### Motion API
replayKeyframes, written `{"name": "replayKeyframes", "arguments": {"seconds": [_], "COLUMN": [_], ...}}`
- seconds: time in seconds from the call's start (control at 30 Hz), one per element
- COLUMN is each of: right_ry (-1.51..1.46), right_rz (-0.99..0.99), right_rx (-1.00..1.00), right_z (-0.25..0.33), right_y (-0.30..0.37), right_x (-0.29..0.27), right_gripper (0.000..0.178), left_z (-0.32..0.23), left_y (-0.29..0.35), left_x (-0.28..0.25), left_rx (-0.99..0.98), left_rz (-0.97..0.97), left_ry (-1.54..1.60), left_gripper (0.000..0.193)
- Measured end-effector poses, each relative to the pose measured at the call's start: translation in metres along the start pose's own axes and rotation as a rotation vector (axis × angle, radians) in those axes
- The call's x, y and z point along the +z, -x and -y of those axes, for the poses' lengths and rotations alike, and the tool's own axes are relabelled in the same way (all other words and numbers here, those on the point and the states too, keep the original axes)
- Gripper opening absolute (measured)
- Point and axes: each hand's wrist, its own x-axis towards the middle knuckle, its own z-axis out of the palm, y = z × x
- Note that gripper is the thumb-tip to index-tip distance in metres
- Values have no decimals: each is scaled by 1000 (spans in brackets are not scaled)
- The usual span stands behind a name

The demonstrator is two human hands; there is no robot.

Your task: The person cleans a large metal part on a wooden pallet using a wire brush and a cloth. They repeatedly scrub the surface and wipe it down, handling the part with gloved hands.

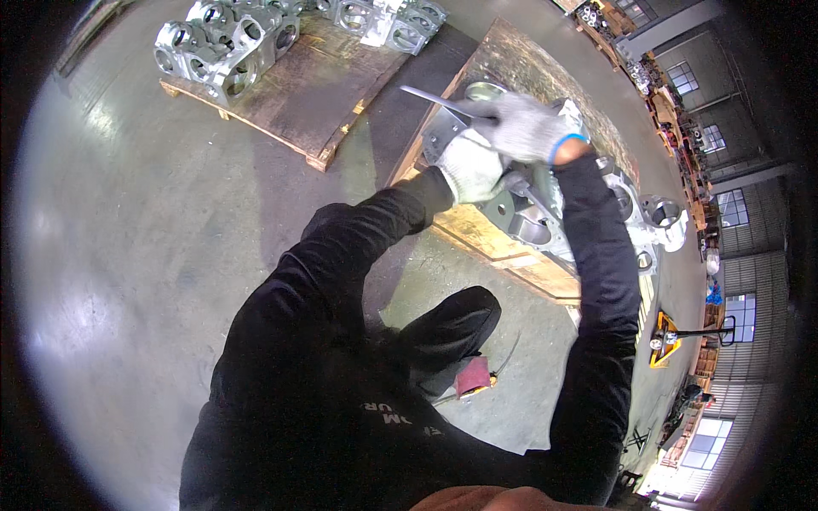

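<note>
My right hand (521, 128), in a grey knit glove with a blue cuff, is closed and slightly blurred. A long, narrow, flat metal strip (430, 97) sticks out from it to the left; its exact kind does not show. Just below and to the left, my left hand (471, 166), in a white glove, is over the silvery metal castings. Its fingertips are hidden beside the right hand, along with whatever they touch. Under both hands, the castings with large round holes (532, 232) lie on a wooden pallet (477, 243). A round metal ring (486, 90) shows beyond the hands.
Another wooden pallet (315, 85) at the far left carries more castings (230, 43). My bent knee (464, 315) is close to the near pallet. A small red object (474, 376) lies on the floor beside it. A yellow pallet jack (665, 341) stands at right.
</note>
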Motion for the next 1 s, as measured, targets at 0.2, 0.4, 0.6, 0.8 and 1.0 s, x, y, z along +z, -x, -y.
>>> {"name": "replayKeyframes", "arguments": {"seconds": [0.2,0.4,0.6,0.8,1.0], "right_ry": [153,-30,-10,8,-15], "right_rz": [-107,-231,-256,-181,-264], "right_rx": [236,139,239,267,144], "right_z": [25,24,-3,-12,0], "right_y": [19,18,25,9,0], "right_x": [18,25,25,17,10], "right_gripper": [41,41,43,47,49], "left_z": [-6,14,26,18,12], "left_y": [9,-8,-32,-39,-52], "left_x": [30,70,113,66,37], "left_rx": [-55,-128,-162,-81,-44], "left_rz": [-97,13,-103,-59,12], "left_ry": [87,351,1424,109,131], "left_gripper": [43,51,63,35,39]}}
